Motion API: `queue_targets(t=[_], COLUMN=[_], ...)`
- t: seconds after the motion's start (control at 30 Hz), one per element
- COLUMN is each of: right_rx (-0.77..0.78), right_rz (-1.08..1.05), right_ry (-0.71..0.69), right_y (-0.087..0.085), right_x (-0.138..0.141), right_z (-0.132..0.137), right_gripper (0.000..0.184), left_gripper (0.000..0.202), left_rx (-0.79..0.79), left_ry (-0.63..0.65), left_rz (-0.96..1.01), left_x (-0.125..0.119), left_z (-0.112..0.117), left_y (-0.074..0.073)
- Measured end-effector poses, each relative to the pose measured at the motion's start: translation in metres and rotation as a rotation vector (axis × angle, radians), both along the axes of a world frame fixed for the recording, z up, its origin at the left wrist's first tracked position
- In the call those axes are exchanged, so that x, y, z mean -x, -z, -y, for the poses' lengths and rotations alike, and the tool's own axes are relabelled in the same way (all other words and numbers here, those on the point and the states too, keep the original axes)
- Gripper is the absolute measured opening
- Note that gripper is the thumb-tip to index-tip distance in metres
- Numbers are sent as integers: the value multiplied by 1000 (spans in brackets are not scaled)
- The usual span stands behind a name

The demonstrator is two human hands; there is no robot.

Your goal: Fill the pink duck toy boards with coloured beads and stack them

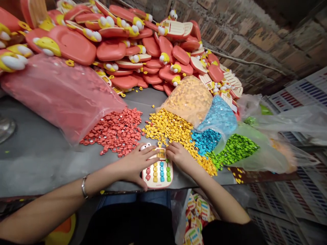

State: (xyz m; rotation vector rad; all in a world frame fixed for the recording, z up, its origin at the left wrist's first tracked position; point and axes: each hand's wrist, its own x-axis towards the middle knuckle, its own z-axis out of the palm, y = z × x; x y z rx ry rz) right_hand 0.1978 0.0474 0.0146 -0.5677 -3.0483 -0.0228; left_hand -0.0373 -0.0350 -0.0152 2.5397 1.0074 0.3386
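Note:
A cream toy abacus board (158,182) with a red rim lies at the table's front edge, its googly eyes (145,146) at the far end. Columns of red, yellow, blue and green beads run down its face. My left hand (134,165) grips the board from the left, thumb along its side and fingers across its upper part. Over the upper right corner, my right hand (180,156) is closed, fingertips pressed together above the green bead column (168,173). Whatever is between those fingertips is hidden.
Loose red beads (119,131), yellow beads (170,126), blue beads (206,139) and green beads (235,149) spill from plastic bags beyond my hands. Behind them rises a pile of red-backed toy boards (153,64) against a brick wall (245,41). Below right, a bag holds finished-looking boards (195,217).

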Motion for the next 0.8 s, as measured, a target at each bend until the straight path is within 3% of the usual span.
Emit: queue_targets(t=[0.17, 0.3, 0.53, 0.8], right_rx=[252, 448, 391, 307], right_rz=[8, 187, 403, 240], right_ry=[-95, -151, -249, -109], right_y=[-6, -16, -22, -17], right_x=[4, 19, 47, 30], right_z=[-33, -66, -80, -62], right_gripper=[17, 11, 13, 3], left_gripper=[90, 94, 93, 93], left_rx=[21, 43, 63, 63], left_ry=[4, -11, 1, -5], left_rz=[-4, 1, 24, -17], left_x=[-1, -2, -3, -7], left_z=[2, 4, 3, 3], left_y=[-1, -2, 1, -3])
